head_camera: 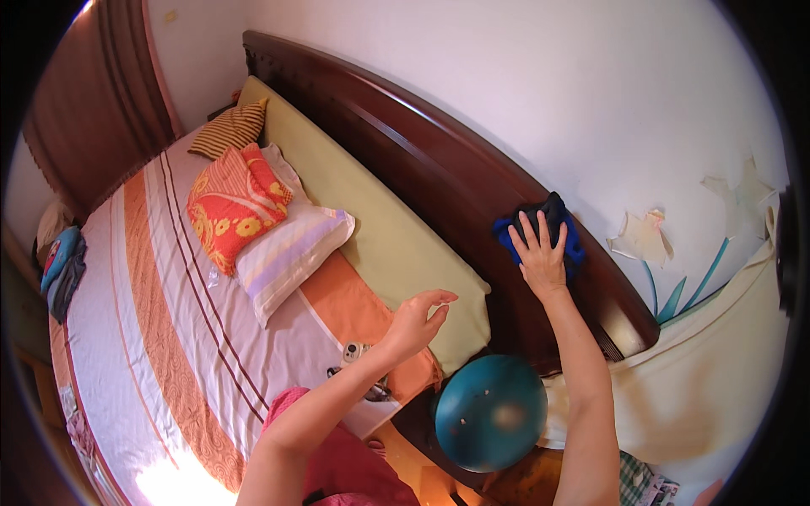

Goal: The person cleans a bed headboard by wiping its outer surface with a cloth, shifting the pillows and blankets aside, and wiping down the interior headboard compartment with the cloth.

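My right hand (pixel 544 253) lies with fingers spread on a black and blue cloth (pixel 573 231), flat against the dark wooden headboard (pixel 436 161) near its right end. The palm side is hidden, and the cloth is pressed between hand and wood. My left hand (pixel 417 319) hovers over the bed's near corner, fingers loosely curled with a gap between thumb and fingers, holding nothing. Below it in the picture is an orange cloth strip (pixel 345 291). A pale green padded cover (pixel 392 253) runs along the foot of the headboard.
A teal round helmet-like object (pixel 490 414) stands beside the bed's corner. On the sheet (pixel 209 303) are a striped pillow (pixel 297 259), a folded red-orange towel (pixel 240 202), a striped cushion (pixel 231 129) and a phone (pixel 353 351). A cream cloth (pixel 671 392) hangs at right.
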{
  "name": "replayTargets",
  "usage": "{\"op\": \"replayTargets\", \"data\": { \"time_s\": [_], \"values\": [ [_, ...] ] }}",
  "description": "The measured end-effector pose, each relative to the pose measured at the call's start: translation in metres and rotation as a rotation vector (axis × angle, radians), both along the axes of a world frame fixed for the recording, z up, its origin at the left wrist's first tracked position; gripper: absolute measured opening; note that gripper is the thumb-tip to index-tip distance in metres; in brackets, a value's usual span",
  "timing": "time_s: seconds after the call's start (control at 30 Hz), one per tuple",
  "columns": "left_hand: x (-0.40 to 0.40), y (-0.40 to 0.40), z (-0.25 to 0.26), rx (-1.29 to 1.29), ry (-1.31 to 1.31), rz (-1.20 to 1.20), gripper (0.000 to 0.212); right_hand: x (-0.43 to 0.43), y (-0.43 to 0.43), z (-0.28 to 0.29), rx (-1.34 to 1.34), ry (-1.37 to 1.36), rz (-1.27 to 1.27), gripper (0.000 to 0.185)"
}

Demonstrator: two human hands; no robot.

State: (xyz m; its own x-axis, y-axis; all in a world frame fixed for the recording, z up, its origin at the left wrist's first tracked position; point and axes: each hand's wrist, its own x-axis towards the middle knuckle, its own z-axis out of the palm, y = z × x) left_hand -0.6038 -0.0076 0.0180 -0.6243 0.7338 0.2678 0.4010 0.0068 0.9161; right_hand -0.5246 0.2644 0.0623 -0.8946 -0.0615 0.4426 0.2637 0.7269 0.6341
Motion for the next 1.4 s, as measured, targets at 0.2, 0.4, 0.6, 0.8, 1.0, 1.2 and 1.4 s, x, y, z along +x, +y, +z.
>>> {"op": "replayTargets", "data": {
  "time_s": [0.2,0.4,0.6,0.8,1.0,1.2,1.4],
  "values": [
    [-0.082,0.008,-0.018,0.02,-0.084,-0.056,0.023,-0.055,-0.019,0.005,-0.047,-0.061,-0.052,0.057],
    [-0.166,-0.003,-0.041,0.027,-0.16,-0.042,0.024,-0.156,-0.024,-0.004,0.123,0.004,-0.023,0.056],
    [-0.232,-0.017,-0.08,-0.007,-0.26,0.016,0.025,-0.276,-0.048,-0.008,0.146,-0.051,0.004,0.055],
    [-0.258,-0.021,-0.097,-0.012,-0.246,0.024,0.024,-0.382,-0.06,-0.01,0.252,-0.019,0.015,0.052],
    [-0.258,-0.018,-0.107,-0.003,-0.243,0.003,0.025,-0.439,-0.076,-0.006,0.208,-0.031,0.005,0.054],
    [-0.247,-0.013,-0.086,0.008,-0.225,-0.017,0.024,-0.364,-0.065,0.009,0.019,0.023,0.076,0.055],
    [-0.24,-0.009,-0.062,0.029,-0.211,-0.023,0.024,-0.184,-0.049,0.045,-0.147,0.088,-0.066,0.082]
  ]
}}
